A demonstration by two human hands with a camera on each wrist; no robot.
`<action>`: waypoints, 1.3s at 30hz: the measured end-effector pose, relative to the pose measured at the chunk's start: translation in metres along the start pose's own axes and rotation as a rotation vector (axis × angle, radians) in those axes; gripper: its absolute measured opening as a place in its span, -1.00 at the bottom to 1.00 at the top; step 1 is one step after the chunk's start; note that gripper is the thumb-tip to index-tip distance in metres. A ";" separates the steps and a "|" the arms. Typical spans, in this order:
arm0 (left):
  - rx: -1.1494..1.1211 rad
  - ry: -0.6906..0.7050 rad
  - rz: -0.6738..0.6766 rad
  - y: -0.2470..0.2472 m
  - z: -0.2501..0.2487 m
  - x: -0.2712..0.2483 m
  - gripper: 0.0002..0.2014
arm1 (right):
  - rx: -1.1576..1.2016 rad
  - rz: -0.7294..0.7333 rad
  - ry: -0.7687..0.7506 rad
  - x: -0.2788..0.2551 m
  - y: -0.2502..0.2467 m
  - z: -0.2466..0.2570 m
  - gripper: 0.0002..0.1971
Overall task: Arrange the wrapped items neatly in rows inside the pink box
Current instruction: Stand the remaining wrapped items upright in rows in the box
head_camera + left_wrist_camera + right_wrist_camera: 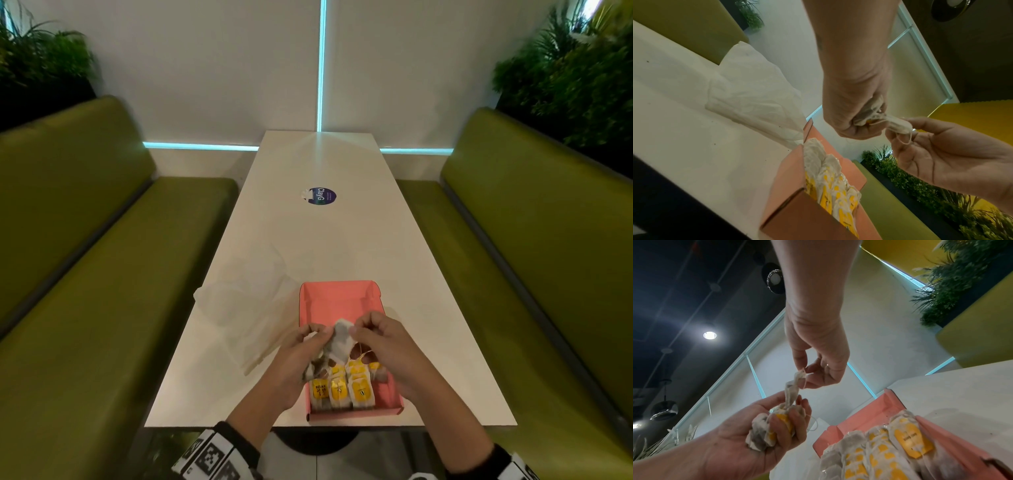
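Observation:
A pink box [335, 291] sits near the table's front edge. Its near half holds rows of tea bags [349, 390] with yellow tags, standing upright; its far half is bare. My left hand [317, 342] hovers over the box's left side and grips a bunch of tea bags [764, 433]. My right hand [359, 329] pinches the top of one tea bag [340, 337] that stretches up out of that bunch. In the right wrist view this tea bag [792, 391] hangs twisted between my right hand [807, 376] and my left hand [789, 417]. Thin strings dangle below.
A crumpled clear wrapper [246, 301] lies on the white table left of the box. A round dark sticker [322, 196] sits farther up the table. Green benches [85, 274] [548, 257] flank both sides, with plants behind them. The table's front edge [329, 426] is just below the box.

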State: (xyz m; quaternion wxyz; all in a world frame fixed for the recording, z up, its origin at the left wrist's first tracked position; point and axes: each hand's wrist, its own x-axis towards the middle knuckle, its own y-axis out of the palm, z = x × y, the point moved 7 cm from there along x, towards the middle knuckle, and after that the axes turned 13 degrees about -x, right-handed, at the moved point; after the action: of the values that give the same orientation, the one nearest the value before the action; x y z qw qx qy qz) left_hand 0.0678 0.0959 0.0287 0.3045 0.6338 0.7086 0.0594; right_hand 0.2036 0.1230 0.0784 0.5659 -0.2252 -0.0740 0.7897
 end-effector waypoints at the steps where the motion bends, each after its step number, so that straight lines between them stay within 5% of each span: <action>1: -0.011 0.004 0.003 -0.001 0.000 0.000 -0.90 | 0.031 -0.014 0.005 0.001 -0.002 0.000 -0.89; 7: 0.024 0.052 0.045 0.002 -0.006 -0.003 -0.76 | 0.020 -0.093 -0.031 0.004 -0.009 0.001 -0.77; 16: 0.252 0.147 0.026 0.001 -0.011 -0.006 -0.94 | -0.273 -0.052 -0.111 0.007 -0.021 0.006 -0.87; 21: 0.150 0.143 -0.125 -0.018 -0.009 0.000 -0.82 | -0.276 -0.399 -0.128 0.003 -0.054 0.018 -0.81; 22: 0.137 0.141 -0.146 -0.020 -0.009 0.000 -0.81 | -0.342 -0.359 -0.147 0.001 -0.052 0.022 -0.79; 25: 0.123 0.140 -0.159 -0.021 -0.009 0.000 -0.75 | -0.391 0.149 -0.160 -0.006 -0.017 0.018 -0.82; 26: 0.121 0.133 -0.172 -0.022 -0.010 0.000 -0.71 | -0.385 0.214 -0.150 -0.008 -0.013 0.015 -0.82; 27: 0.118 0.124 -0.194 -0.022 -0.009 0.000 -0.67 | -0.410 0.148 -0.137 -0.005 -0.017 0.013 -0.82; 31: 0.140 0.107 -0.246 -0.023 -0.009 -0.001 -0.59 | -0.751 -0.568 -0.081 -0.003 -0.062 0.018 -0.74; 32: 0.143 0.122 -0.233 -0.021 -0.010 -0.002 -0.61 | -0.763 -0.560 -0.106 -0.004 -0.060 0.020 -0.71; 36: 0.195 0.203 -0.136 -0.015 -0.015 -0.002 -0.88 | -0.519 0.026 -0.083 0.001 -0.022 0.005 -0.79; 37: 0.204 0.225 -0.114 -0.013 -0.016 -0.002 -0.94 | -0.477 0.026 -0.068 0.001 -0.021 0.004 -0.79; 39: 0.193 0.264 -0.089 -0.009 -0.017 -0.003 -0.85 | -0.567 -0.206 -0.058 0.006 -0.037 0.004 -0.75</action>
State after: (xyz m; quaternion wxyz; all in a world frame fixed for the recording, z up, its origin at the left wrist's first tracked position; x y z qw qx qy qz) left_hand 0.0517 0.0962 0.0397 0.1487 0.6146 0.7724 0.0604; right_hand 0.2322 0.1425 0.0939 0.5551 -0.3428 -0.3303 0.6822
